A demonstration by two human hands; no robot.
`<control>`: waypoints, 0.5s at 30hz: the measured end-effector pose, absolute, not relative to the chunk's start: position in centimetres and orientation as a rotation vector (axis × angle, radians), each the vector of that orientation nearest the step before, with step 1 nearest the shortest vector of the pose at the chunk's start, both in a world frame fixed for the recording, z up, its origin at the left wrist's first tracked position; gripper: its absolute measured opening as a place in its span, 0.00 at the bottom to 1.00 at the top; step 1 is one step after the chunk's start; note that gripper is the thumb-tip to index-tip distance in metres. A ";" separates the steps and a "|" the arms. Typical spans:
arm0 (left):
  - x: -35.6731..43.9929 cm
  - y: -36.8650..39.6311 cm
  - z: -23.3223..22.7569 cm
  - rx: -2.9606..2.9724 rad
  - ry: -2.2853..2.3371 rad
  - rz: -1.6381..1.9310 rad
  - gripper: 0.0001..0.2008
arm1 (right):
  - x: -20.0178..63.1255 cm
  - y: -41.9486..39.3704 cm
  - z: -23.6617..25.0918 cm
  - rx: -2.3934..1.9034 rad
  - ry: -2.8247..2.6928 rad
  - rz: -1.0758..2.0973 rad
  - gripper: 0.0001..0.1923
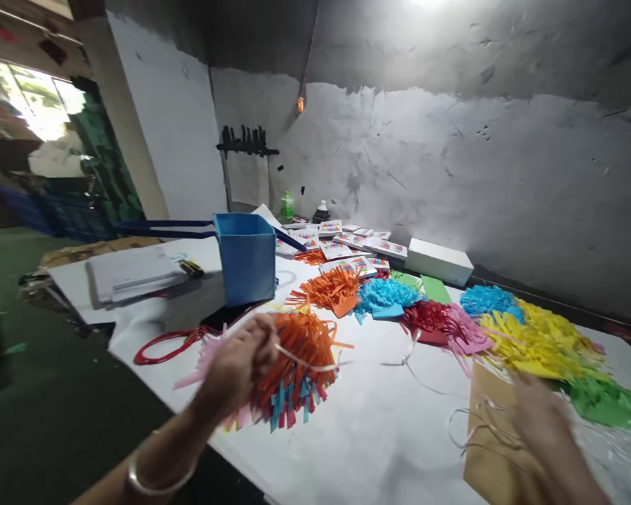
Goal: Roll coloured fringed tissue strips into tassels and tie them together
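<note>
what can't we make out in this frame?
Head view only:
- Right hand: motion-blurred, so its grip on the brown bag is unclear.
- Left hand: its fingers are hidden behind the fringe bundle.
- Bag's lower part: cut off by the bottom edge.
- Print on the boxes: too small to read.

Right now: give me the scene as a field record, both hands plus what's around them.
left hand: closed on fringed paper bundle, orange with blue and pink strips
right hand: blurred, on brown paper bag, thin ribbon by it
table: white
behind: loose fringe piles, orange, blue, red, pink, yellow, green
back left: blue box
back: small printed boxes
</note>
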State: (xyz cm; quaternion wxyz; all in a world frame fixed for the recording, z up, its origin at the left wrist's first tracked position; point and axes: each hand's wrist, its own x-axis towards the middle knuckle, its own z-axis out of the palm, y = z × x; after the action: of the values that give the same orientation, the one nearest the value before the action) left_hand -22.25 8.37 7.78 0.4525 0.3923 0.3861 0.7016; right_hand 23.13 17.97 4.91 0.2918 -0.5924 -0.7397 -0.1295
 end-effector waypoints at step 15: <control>-18.7 11.5 0.5 1.603 1.603 1.098 0.11 | 11.4 13.5 -4.9 -1.095 -2.147 0.965 0.24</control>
State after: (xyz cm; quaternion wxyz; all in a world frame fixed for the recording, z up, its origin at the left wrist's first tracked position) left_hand -18.67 11.48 0.49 0.3064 0.6059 0.6057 0.4148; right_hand 11.41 13.45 -4.89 0.2694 -0.4062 -0.7965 0.3578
